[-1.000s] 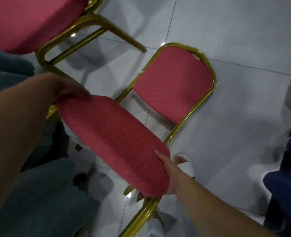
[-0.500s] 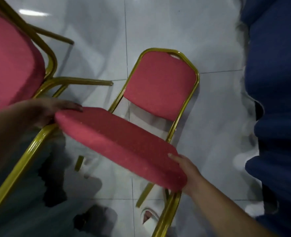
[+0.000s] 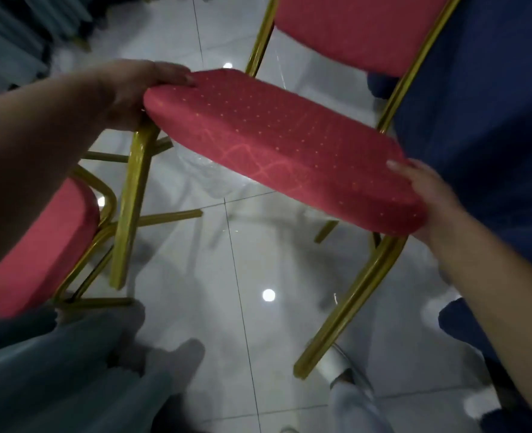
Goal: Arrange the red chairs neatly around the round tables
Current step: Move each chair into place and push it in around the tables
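Red fabric with a grid of small gold dots covers the seat of the chair [image 3: 277, 145] I am holding, its gold metal frame tilted over a glossy pale tiled floor [image 3: 227, 292]. My left hand [image 3: 133, 89] is closed over the seat's far-left corner, fingers on top and palm against the edge. My right hand [image 3: 427, 195] clamps the near-right corner, thumb on the upper face, the rest underneath and hidden. The chair's red backrest [image 3: 358, 29] rises at top, just beside dark blue cloth [image 3: 492, 104] that fills the right side. A second red chair [image 3: 40, 245] with the same gold frame stands at lower left, its frame near the held chair's front leg [image 3: 130, 207]. Grey-blue cloth [image 3: 55, 370] lies at bottom left.
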`<action>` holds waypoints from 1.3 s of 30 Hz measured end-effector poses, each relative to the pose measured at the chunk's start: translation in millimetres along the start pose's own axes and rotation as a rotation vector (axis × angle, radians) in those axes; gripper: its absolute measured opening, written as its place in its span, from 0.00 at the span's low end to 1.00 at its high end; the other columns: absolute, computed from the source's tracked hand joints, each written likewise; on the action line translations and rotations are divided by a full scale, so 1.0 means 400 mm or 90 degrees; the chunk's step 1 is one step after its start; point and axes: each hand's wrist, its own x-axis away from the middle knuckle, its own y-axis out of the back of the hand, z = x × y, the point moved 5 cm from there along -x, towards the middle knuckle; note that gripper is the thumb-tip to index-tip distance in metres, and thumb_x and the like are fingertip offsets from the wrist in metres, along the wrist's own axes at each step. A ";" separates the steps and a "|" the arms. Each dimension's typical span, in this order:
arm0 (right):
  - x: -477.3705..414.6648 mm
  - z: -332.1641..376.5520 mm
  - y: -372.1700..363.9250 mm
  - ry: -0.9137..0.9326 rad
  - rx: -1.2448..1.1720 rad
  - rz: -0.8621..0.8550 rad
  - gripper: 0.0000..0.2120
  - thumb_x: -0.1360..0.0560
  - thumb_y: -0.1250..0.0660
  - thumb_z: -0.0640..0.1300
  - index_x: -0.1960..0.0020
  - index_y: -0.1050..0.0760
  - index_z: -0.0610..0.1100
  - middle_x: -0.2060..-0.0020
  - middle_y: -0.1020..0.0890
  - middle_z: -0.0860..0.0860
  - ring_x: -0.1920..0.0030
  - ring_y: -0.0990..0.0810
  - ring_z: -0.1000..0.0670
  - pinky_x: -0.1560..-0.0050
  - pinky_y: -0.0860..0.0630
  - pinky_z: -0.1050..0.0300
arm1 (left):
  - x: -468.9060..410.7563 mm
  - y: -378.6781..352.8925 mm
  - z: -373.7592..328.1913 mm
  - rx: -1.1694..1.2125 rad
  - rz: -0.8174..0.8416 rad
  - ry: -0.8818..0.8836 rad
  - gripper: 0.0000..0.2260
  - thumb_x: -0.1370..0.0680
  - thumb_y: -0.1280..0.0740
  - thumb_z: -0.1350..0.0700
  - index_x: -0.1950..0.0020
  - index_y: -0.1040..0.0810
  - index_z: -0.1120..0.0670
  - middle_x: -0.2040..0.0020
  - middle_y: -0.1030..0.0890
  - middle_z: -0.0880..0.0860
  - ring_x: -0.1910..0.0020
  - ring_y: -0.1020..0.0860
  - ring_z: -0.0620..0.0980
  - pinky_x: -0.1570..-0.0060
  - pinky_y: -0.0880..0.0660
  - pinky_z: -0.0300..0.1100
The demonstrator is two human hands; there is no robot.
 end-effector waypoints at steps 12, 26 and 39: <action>-0.183 -0.086 0.004 0.076 0.070 -0.079 0.38 0.30 0.24 0.53 0.24 0.35 0.55 0.35 0.22 0.51 0.42 0.19 0.47 0.42 0.20 0.43 | -0.008 -0.233 0.288 0.509 -0.337 0.036 0.33 0.27 0.27 0.59 0.26 0.36 0.48 0.36 0.22 0.58 0.46 0.18 0.58 0.54 0.19 0.56; 0.083 -0.381 -0.059 0.090 0.338 -0.125 0.35 0.21 0.37 0.60 0.20 0.52 0.58 0.29 0.27 0.44 0.38 0.23 0.40 0.40 0.28 0.48 | 0.298 -0.455 0.618 0.712 -0.242 0.216 0.22 0.23 0.30 0.58 0.28 0.28 0.54 0.37 0.19 0.59 0.43 0.19 0.60 0.51 0.19 0.56; 0.840 -0.778 -0.188 -0.039 0.640 0.435 0.42 0.26 0.28 0.54 0.20 0.50 0.61 0.25 0.41 0.60 0.45 0.29 0.73 0.46 0.34 0.76 | 0.862 -0.178 1.067 0.537 -0.577 0.304 0.29 0.24 0.28 0.63 0.25 0.34 0.57 0.33 0.24 0.63 0.36 0.24 0.64 0.37 0.26 0.58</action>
